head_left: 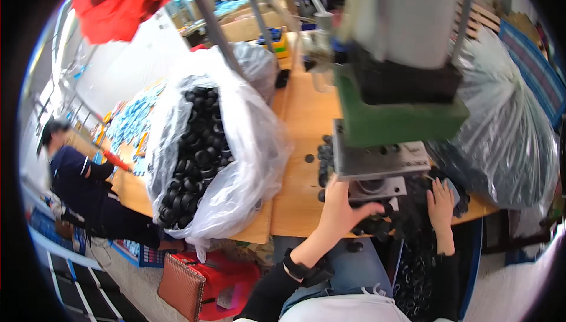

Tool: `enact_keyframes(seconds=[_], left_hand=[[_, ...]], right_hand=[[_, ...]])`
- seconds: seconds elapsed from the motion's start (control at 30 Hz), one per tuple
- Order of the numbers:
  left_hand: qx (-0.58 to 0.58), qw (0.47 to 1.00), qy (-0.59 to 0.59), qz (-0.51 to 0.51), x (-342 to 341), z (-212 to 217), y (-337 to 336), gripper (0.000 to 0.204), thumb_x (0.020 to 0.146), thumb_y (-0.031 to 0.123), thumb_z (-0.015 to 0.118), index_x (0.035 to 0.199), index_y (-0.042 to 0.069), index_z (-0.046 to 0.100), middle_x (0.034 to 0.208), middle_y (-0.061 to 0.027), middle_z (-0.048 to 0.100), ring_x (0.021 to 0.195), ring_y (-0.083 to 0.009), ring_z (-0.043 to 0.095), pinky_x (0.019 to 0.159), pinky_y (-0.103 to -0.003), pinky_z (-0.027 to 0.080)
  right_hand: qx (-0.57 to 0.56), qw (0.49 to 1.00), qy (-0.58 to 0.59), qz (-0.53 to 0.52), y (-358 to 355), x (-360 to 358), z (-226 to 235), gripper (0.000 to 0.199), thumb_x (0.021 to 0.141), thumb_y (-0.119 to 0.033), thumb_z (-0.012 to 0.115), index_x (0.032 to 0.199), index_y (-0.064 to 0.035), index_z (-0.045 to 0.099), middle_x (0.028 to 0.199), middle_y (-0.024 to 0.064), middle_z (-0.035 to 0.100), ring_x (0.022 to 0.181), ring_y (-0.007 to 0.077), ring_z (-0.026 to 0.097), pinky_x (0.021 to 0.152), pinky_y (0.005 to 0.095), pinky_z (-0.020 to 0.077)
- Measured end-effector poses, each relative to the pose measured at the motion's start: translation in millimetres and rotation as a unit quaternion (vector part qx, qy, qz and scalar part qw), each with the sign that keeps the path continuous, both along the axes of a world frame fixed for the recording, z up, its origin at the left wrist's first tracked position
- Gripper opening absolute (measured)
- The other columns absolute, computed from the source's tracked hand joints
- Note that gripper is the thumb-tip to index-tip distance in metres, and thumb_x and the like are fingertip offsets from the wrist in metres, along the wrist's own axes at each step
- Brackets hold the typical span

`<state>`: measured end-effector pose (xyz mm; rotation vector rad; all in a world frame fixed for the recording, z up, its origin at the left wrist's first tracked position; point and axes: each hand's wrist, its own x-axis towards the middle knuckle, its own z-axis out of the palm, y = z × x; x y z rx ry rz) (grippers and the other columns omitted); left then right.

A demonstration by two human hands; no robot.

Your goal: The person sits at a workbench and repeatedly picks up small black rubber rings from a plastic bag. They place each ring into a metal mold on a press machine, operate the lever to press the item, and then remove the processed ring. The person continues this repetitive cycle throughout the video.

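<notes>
Here, metal block (389, 189) between spread left hand (336, 210) and spread right hand (441, 205), bag (250, 163) leftward

Tabletop (298, 204), centre: strip of bare wood, passable to a hand from the front edge; one black disc (309, 158) lies on it.
Left boundary: open plastic bag (256, 163), bulging toward the strip.
Overhead: green press head (401, 122), barring straight descent onto the steel plate (383, 167).
Before the plate: heaped black parts (380, 226) between left hand (339, 207) and right hand (441, 204).
Right boundary: tall clear bag (501, 127).
</notes>
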<state>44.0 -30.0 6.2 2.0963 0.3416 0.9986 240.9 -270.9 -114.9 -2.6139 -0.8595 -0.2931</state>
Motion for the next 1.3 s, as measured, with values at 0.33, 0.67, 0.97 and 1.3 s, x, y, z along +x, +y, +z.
enact_keyframes(seconds=[0.33, 0.67, 0.97, 1.3], left_hand=[[0.156, 0.942, -0.053, 0.291, -129, -9, 185, 0.018, 0.076, 0.002, 0.065, 0.094, 0.002, 0.062, 0.097, -0.0118, 0.063, 0.09, -0.0315, 0.059, 0.082, -0.038, 0.047], [0.326, 0.853, 0.349, 0.212, -164, -24, 378, 0.057, 0.058, 0.01, 0.078, 0.11, 0.002, 0.056, 0.111, -0.0154, 0.055, 0.102, -0.0334, 0.055, 0.087, -0.04, 0.046], [-0.022, 0.998, -0.03, 0.046, -114, 22, 201, 0.051, 0.071, -0.004, 0.072, 0.119, -0.002, 0.054, 0.111, -0.011, 0.056, 0.096, -0.0168, 0.06, 0.072, -0.025, 0.053], [-0.023, 0.994, 0.036, -0.1, 1, 3, 27, 0.038, 0.069, 0.014, 0.08, 0.103, 0.004, 0.065, 0.093, -0.01, 0.061, 0.072, -0.0192, 0.059, 0.06, -0.027, 0.05]], right_hand=[[0.331, 0.933, 0.058, 0.126, 61, -74, 79, 0.049, 0.084, -0.013, 0.063, 0.127, 0.0023, 0.045, 0.129, 0.0163, 0.046, 0.12, 0.0275, 0.043, 0.101, 0.0356, 0.0323], [0.489, 0.779, 0.356, 0.165, 127, -83, 101, 0.05, 0.07, 0.002, 0.07, 0.116, 0.0024, 0.049, 0.113, 0.009, 0.055, 0.099, 0.0147, 0.052, 0.084, 0.0301, 0.0416], [0.421, 0.866, 0.256, 0.078, 108, -95, 106, 0.046, 0.067, -0.009, 0.079, 0.108, -0.0016, 0.058, 0.104, 0.0094, 0.058, 0.089, 0.0187, 0.053, 0.082, 0.0285, 0.0427], [0.329, 0.922, 0.12, -0.165, -73, -119, 38, 0.052, 0.072, -0.011, 0.076, 0.118, 0.0004, 0.055, 0.114, 0.0118, 0.057, 0.106, 0.0227, 0.054, 0.093, 0.0318, 0.0398]])
